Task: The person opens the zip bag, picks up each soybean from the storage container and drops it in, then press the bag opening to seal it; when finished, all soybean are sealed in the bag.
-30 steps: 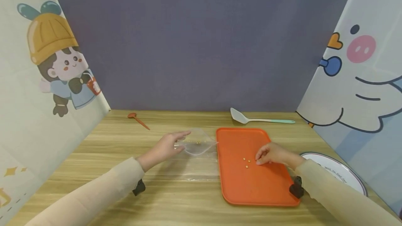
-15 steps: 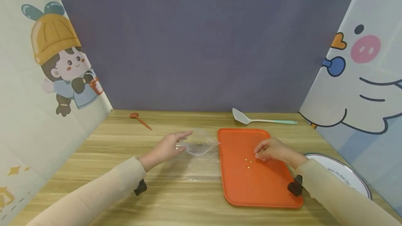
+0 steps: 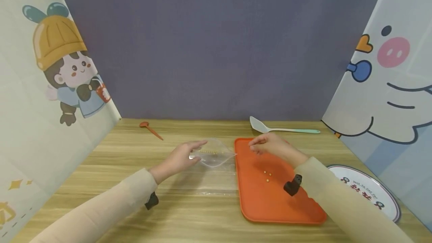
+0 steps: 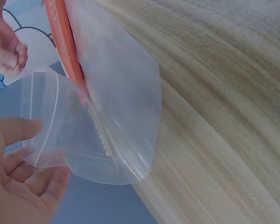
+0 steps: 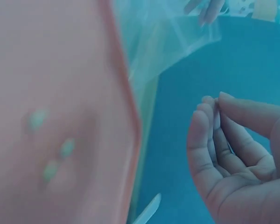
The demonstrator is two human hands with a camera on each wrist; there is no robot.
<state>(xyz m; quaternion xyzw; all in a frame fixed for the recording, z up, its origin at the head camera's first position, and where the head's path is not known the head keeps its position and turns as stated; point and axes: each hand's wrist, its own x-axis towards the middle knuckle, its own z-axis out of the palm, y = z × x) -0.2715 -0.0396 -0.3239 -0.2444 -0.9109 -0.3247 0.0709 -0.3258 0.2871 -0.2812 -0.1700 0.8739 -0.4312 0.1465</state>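
In the head view, my left hand (image 3: 177,159) holds a clear zip-lock bag (image 3: 219,160) at its mouth, thumb and fingers apart so the opening gapes. A row of small yellow beans (image 4: 101,134) lies inside the bag in the left wrist view. My right hand (image 3: 274,147) is above the far part of the orange tray (image 3: 280,203), to the right of the bag. Its thumb and fingertips (image 5: 226,96) meet in a pinch on what looks like a small bean, mostly hidden between them. Three loose beans (image 3: 267,180) lie on the tray.
A white spatula (image 3: 259,125) with a mint handle lies behind the tray. At the far left is a small brown-red spoon (image 3: 144,124). A white printed plate (image 3: 388,201) stands right of the tray, partly behind the right sleeve. A grey panel (image 3: 216,48) closes off the back.
My right hand has lifted away from the loose beans and moved left and farther back, toward the bag. The left hand and bag hold their place. More of the plate shows.
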